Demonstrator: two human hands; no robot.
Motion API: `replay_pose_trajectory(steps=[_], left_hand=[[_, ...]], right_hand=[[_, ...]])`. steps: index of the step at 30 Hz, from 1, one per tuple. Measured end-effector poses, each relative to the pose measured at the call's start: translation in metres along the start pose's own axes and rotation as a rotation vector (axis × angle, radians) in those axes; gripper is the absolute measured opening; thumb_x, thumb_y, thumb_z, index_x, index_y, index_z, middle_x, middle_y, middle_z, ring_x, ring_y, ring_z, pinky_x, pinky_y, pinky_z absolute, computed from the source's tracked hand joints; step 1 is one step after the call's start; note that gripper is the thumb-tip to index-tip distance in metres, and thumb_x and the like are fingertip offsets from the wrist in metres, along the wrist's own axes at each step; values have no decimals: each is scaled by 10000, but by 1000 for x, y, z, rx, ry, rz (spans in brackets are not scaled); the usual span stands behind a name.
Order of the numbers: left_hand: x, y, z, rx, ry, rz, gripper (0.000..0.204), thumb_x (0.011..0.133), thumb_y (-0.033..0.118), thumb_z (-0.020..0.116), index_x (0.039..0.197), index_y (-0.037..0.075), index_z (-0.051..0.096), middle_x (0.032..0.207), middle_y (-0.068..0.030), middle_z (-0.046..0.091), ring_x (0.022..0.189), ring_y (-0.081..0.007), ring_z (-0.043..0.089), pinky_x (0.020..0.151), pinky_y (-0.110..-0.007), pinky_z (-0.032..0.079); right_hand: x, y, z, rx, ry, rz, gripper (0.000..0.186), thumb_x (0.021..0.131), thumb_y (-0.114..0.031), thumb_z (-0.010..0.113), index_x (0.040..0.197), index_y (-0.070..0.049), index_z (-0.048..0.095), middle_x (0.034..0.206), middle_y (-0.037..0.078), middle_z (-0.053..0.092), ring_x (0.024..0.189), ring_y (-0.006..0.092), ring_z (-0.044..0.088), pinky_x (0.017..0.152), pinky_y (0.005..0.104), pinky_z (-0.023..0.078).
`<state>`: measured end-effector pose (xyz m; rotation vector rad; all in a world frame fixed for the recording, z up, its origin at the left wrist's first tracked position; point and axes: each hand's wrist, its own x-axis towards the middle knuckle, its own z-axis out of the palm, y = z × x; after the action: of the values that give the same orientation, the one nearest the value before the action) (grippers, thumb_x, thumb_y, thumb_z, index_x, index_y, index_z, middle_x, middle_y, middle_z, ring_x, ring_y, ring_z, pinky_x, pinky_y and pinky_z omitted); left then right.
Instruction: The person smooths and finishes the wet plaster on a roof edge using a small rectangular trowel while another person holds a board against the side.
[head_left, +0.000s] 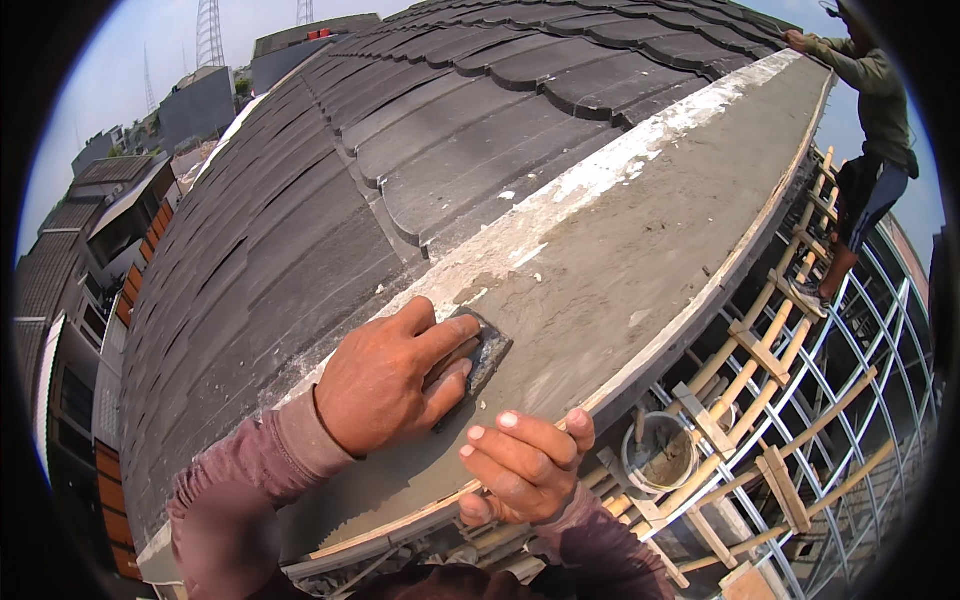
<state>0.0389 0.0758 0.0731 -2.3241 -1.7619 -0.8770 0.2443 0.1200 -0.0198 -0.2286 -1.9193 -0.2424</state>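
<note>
Dark float (490, 356) on grey mortar (620, 260), between close-set fingers of left hand (385, 375); right hand (530, 465) loose, fingers half-curled.

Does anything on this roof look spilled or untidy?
Yes: pale specks dot the dark tiles, and the white strip beside the grey cement has ragged, patchy edges. It looks like splatter, though I cannot be sure.

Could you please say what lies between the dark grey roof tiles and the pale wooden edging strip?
The head view shows a rough white band, then a grey mortar layer, where the left hand holds a dark flat tool.
</note>
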Motion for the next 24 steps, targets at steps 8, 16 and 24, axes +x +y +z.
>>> replay_pose_trajectory(steps=[8, 16, 24], left_hand=[[29, -1, 4, -52, 50, 3, 351, 912, 140, 687, 1248, 41, 702, 937, -168, 577, 777, -360, 639, 722, -446, 528], [29, -26, 5, -34, 109, -83, 367, 909, 147, 697, 1259, 36, 702, 924, -162, 568, 758, -343, 617, 712, -449, 514], [-14, -12, -2, 0, 23, -168, 371, 913, 145, 695, 1270, 45, 707, 922, -160, 574, 764, -341, 633, 712, -437, 519]], right_hand=[[1, -6, 4, 39, 13, 9, 297, 1012, -476, 581, 987, -234, 751, 1077, -77, 731, 1214, 127, 622, 1288, 462, 210], [-2, -6, 4, 45, 19, 3, 314, 1030, -483, 556, 993, -236, 747, 1074, -78, 732, 1212, 129, 624, 1293, 464, 207], [-4, 0, 4, 16, 29, -2, 309, 1030, -480, 555, 1001, -238, 746, 1079, -77, 736, 1214, 129, 623, 1288, 468, 209]])
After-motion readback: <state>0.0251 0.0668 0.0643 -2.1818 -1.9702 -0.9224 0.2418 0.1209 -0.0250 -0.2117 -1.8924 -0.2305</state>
